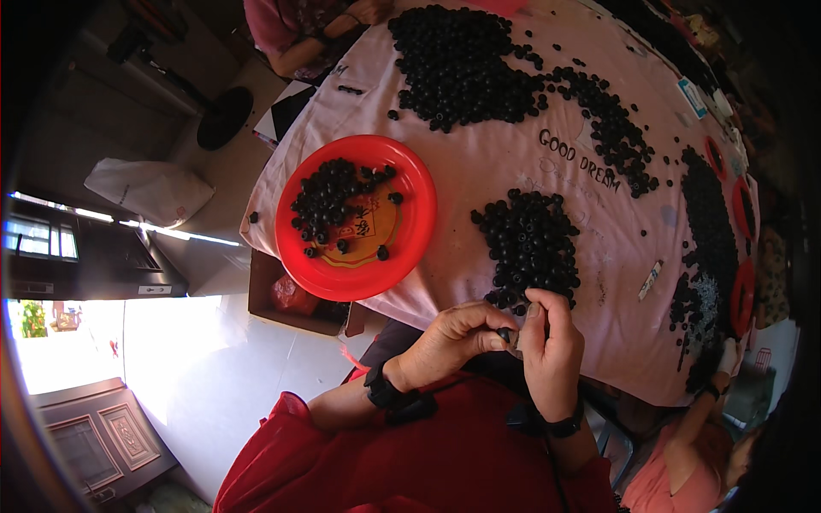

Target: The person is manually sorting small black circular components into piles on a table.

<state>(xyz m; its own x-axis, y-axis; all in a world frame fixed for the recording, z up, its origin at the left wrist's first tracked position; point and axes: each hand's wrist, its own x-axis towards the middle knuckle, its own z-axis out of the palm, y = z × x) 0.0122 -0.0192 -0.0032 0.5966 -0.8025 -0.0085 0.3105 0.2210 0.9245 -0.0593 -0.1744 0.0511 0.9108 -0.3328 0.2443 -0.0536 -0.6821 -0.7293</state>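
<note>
Close together at the table's near edge, my two hands work in front of my body. My left hand (453, 342) pinches a small round black bead-like piece (504, 334) between thumb and fingers. My right hand (552, 355) is closed right beside it, fingertips pressed together; what they grip is too small and hidden to make out. Just beyond my fingers lies a pile of the same black pieces (528, 241), some showing a hole. To the left, a red plate (415, 231) with a yellow printed middle holds a smaller heap of black pieces (329, 195).
A pink cloth (462, 162) covers the table. Larger black heaps (462, 64) lie at the far side and along the right (708, 222), near more red plates (742, 295). Other people sit far left and lower right. A cardboard box (265, 299) stands below the left edge.
</note>
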